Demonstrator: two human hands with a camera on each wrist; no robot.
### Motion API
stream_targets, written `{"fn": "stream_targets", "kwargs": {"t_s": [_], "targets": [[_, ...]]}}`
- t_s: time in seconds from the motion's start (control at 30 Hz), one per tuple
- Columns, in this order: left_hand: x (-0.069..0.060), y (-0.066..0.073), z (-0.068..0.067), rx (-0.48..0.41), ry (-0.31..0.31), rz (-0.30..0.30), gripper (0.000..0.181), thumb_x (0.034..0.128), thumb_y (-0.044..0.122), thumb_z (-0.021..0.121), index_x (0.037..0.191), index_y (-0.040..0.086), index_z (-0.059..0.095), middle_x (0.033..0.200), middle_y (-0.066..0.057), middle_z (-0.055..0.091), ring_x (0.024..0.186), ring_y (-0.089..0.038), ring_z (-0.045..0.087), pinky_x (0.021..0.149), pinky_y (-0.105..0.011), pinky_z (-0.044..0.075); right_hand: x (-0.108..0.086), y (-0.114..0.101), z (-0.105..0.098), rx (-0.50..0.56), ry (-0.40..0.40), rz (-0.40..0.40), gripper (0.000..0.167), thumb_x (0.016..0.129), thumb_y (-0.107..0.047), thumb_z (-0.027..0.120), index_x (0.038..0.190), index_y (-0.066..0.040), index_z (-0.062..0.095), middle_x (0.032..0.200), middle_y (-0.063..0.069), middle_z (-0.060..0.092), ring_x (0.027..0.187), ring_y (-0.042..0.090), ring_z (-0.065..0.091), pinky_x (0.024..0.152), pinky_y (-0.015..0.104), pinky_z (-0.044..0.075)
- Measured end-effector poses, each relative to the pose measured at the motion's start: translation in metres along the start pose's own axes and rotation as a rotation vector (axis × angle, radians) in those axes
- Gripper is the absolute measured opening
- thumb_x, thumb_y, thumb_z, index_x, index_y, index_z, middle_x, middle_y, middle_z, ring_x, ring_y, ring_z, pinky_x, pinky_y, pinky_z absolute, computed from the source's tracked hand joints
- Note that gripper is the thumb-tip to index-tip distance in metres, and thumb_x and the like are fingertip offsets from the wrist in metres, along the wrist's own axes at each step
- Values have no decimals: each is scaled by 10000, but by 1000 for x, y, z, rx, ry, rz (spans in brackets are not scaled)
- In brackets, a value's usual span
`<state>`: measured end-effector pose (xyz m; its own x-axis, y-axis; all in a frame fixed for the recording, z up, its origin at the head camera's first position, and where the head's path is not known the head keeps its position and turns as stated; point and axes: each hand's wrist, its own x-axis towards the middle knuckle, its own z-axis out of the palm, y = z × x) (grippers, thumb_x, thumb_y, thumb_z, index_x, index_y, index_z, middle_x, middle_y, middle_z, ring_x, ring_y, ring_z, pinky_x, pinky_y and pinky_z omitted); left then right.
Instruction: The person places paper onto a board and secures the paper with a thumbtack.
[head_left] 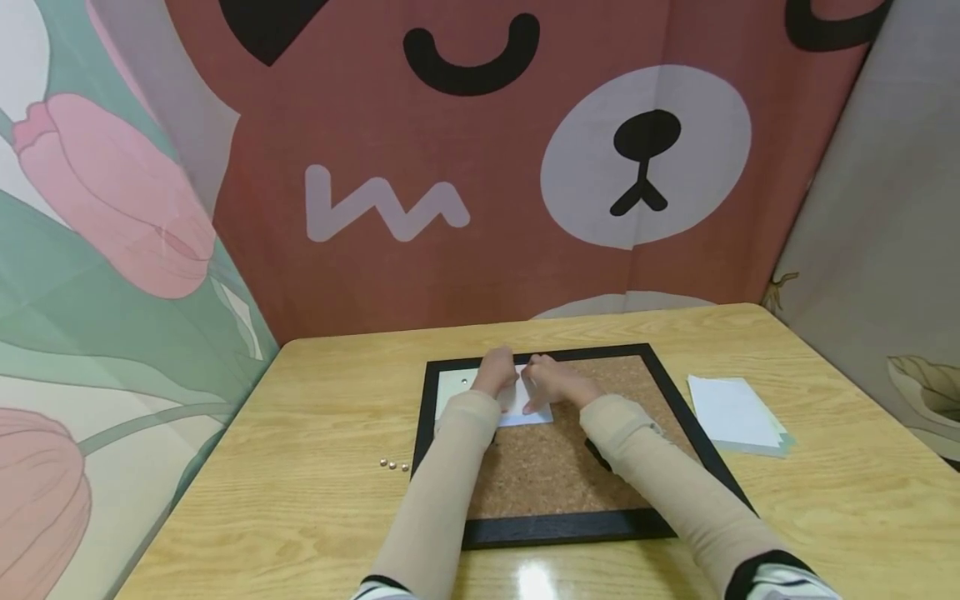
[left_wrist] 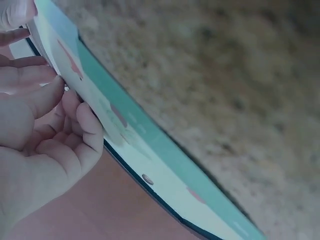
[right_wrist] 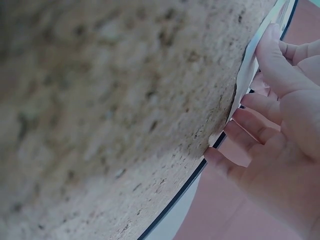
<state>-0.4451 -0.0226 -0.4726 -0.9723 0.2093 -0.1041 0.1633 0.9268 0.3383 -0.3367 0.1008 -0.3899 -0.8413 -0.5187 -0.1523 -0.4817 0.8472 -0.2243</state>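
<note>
A cork board with a black frame [head_left: 570, 527] lies on the table. At its upper left, a pale green sheet [head_left: 447, 402] [left_wrist: 167, 172] carries a small metal pin [head_left: 464, 382] [left_wrist: 147, 179]. Beside that pin, my left hand [head_left: 495, 373] [left_wrist: 45, 135] has its fingers curled, thumb and forefinger pinching a tiny shiny pin [left_wrist: 66, 87] at the sheets. My right hand [head_left: 558, 385] [right_wrist: 280, 115] is at the right side of a white sheet [head_left: 517, 418] [right_wrist: 245, 75], thumb on the paper and the other fingers extended along the board's top edge.
Several loose metal pins [head_left: 393, 466] lie on the table left of the board. A stack of white and pale green sheets [head_left: 735, 412] sits to the right of it. Dark objects, partly hidden by my forearms, are on the cork [head_left: 540, 475]. A printed curtain [head_left: 360, 283] hangs behind the table.
</note>
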Motion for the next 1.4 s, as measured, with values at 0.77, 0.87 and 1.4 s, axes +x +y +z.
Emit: {"fn": "stream_targets", "kwargs": {"t_s": [0.77, 0.87, 1.4], "targets": [[-111, 46, -79, 382, -107, 46, 406, 677, 340, 773, 990, 123, 631, 894, -16, 600, 779, -164, 530, 680, -332, 473, 1, 0, 0, 15, -7, -1, 625, 715, -361, 736, 1205, -26, 538, 1154, 126, 470, 1072, 288, 415, 845, 399, 400], [-110, 47, -78, 393, -110, 37, 451, 638, 362, 792, 995, 132, 639, 899, -18, 605, 781, -178, 537, 671, -346, 474, 0, 0, 0, 16, -2, 9, 621, 714, -365, 735, 1201, -33, 542, 1163, 125, 469, 1078, 287, 415, 845, 403, 401], [-114, 57, -79, 498, -193, 8, 507, 573, 429, 801, 965, 145, 648, 826, 16, 589, 688, -128, 513, 609, -293, 478, -2, 0, -1, 2, 8, -18, 601, 726, -341, 732, 1201, -27, 541, 1142, 132, 473, 1056, 288, 422, 838, 394, 398]]}}
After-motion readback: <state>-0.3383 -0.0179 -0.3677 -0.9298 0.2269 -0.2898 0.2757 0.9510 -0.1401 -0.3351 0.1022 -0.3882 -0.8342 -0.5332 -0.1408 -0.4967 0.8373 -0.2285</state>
